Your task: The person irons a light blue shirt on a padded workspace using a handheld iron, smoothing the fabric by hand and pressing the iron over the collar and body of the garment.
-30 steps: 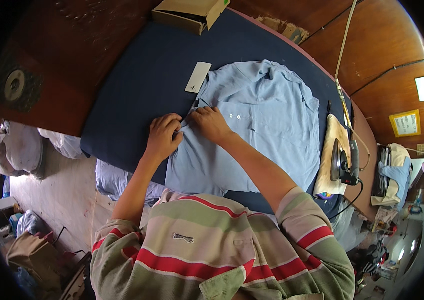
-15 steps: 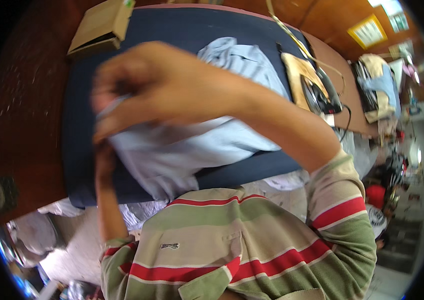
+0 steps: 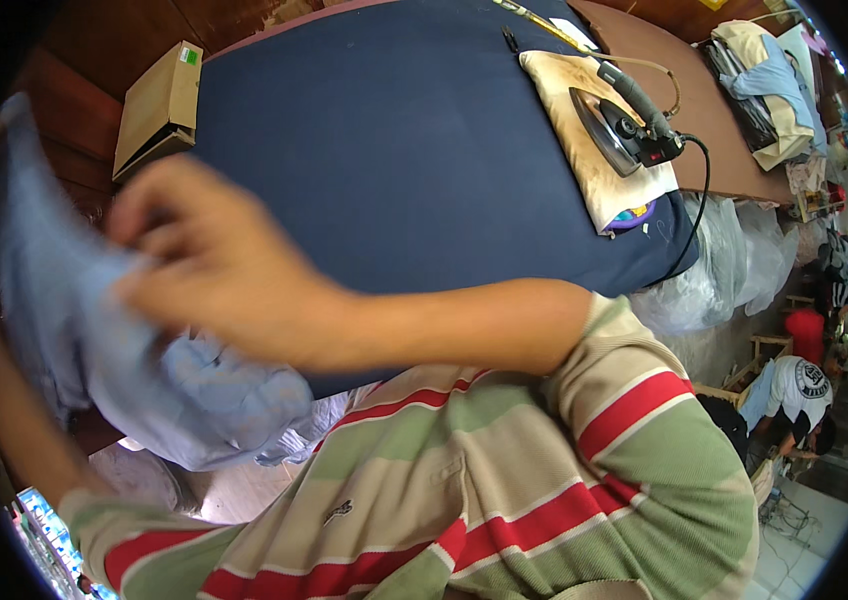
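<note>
Lifting, apparently: your right hand (image 3: 209,265) pinches blue cloth (image 3: 69,290) beside the surface's (image 3: 394,150) left edge; left grip indiscernible; loose folds likely need support.

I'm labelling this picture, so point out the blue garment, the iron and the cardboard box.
Blue garment (image 3: 134,350): head view, on its blurred cloth.
Iron (image 3: 632,132): head view, on its dark body.
Cardboard box (image 3: 157,102): head view, on its top.

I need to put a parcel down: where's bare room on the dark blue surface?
The dark blue surface is bare between the cardboard box and cream pad. It's crowded at right by the iron, near left by the right hand and blue shirt.
</note>
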Motion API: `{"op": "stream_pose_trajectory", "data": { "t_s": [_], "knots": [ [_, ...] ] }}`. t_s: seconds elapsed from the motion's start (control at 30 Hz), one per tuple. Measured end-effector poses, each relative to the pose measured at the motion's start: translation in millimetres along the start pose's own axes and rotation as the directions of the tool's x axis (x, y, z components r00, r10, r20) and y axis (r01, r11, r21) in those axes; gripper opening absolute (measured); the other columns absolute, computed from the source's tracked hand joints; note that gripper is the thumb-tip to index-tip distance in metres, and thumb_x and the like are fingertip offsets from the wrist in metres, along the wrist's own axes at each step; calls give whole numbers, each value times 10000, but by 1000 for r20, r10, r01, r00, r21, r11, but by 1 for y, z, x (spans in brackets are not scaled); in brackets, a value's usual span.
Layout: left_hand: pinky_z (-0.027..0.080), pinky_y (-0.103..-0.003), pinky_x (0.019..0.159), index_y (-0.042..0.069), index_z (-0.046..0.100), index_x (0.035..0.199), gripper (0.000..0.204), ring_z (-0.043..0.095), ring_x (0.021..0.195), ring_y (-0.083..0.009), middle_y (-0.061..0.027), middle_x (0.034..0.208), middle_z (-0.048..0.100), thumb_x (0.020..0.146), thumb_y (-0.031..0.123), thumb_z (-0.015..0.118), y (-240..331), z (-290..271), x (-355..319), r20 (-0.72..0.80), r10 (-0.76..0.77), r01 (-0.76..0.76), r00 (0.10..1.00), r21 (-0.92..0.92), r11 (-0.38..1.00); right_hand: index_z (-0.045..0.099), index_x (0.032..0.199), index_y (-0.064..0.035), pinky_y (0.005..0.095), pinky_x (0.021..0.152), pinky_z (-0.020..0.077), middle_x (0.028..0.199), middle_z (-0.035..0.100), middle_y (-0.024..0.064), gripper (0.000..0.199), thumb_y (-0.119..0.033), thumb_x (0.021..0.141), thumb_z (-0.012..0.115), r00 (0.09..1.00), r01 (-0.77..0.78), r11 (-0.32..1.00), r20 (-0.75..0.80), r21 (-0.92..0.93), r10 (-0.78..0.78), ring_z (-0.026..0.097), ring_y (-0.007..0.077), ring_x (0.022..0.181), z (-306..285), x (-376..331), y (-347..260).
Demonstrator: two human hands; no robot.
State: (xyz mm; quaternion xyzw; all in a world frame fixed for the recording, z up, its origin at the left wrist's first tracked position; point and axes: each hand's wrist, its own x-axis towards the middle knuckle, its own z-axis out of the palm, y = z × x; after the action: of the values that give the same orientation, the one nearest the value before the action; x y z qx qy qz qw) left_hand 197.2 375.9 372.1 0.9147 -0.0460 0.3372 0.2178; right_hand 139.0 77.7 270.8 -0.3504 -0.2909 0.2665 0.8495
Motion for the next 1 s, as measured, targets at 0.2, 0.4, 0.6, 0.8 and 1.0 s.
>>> {"op": "stream_pose_trajectory", "data": {
  "t_s": [0.2, 0.4, 0.6, 0.8, 1.0],
  "knots": [
    [461, -396, 832, 36, 656, 922, 306, 597, 920, -338, -210, 932, 634, 657, 162, 570, 36, 284, -52, 829, 132, -275, 543, 28, 961, 615, 992, -7, 282, 664, 482, 744, 613, 52, 189, -68, 833, 533, 787, -523, 705, -588, -479, 185, 590, 132, 714, -201, -90, 76],
    [413, -390, 885, 52, 649, 990, 369, 594, 935, -293, -128, 925, 654, 660, 201, 579, 14, 348, -100, 926, 76, -306, 369, 44, 951, 634, 983, -46, 392, 741, 504, 890, 653, 124, 275, -196, 754, 659, 941, -306, -275, -245, -911, -235, 625, 342, 794, -295, -102, -30],
    [312, -389, 955, 99, 594, 1008, 310, 521, 1041, -225, -80, 1035, 581, 707, 167, 562, 37, 347, -112, 731, 300, -351, 613, -89, 932, 472, 1232, -50, 458, 848, 451, 1118, 592, 209, 624, -394, 743, 648, 704, -688, -645, -522, -332, -482, 591, 376, 979, -459, -147, -228],
    [320, -429, 929, 126, 577, 1084, 380, 497, 1069, -211, -51, 1142, 543, 723, 237, 611, 105, 306, -187, 741, 222, -229, 633, -95, 969, 558, 988, -26, 299, 568, 453, 746, 583, 73, 441, -352, 732, 707, 600, -784, -215, -800, -583, -18, 561, 164, 610, -467, -118, -258],
    [311, -449, 924, 127, 574, 1107, 398, 488, 1093, -214, -56, 1221, 516, 737, 268, 619, 102, 324, -217, 624, 245, -225, 742, -111, 968, 596, 988, 26, 275, 524, 455, 699, 593, 65, 485, -326, 694, 753, 713, -685, -227, -701, -693, -12, 550, 142, 572, -440, -120, -238]
  ]
}}
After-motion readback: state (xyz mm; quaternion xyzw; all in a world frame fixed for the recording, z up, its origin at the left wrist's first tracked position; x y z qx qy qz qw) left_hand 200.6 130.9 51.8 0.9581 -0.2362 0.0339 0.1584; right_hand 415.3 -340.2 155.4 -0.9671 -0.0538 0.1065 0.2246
